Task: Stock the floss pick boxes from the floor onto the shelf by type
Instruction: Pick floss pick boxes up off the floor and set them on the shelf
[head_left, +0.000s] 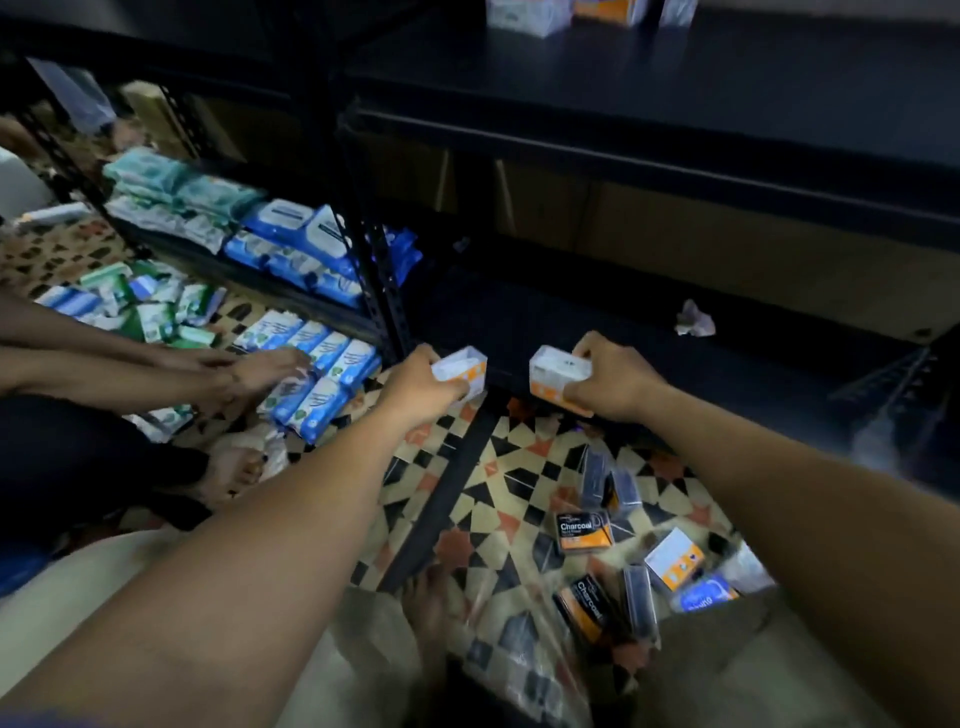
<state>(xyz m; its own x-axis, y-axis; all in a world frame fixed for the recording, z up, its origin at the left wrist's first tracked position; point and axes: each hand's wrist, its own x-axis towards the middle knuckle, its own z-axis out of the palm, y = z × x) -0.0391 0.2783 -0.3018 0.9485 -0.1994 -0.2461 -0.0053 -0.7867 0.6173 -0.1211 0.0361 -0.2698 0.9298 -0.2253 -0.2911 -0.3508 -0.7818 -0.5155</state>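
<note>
Floss pick box (462, 371), white and orange, sits in the left hand (415, 382), whose fingers are curled round its near end. A second white-and-orange box (558, 371) is gripped by the right hand (613, 379), fingers wrapped round its side. Both are held just above the front edge of the black bottom shelf (571, 322), near each other but apart. On the patterned floor (498, 467) below the right arm lie more boxes: a black Charcoal box (582, 530), a second Charcoal box (584, 605), a white-and-orange floor box (675, 564) and a blue-labelled box (704, 597) beside it. A crumpled paper (694, 318) rests on the bottom shelf. At the left, another person's hands (260, 369) touch blue packs (322, 364) on the floor.
</note>
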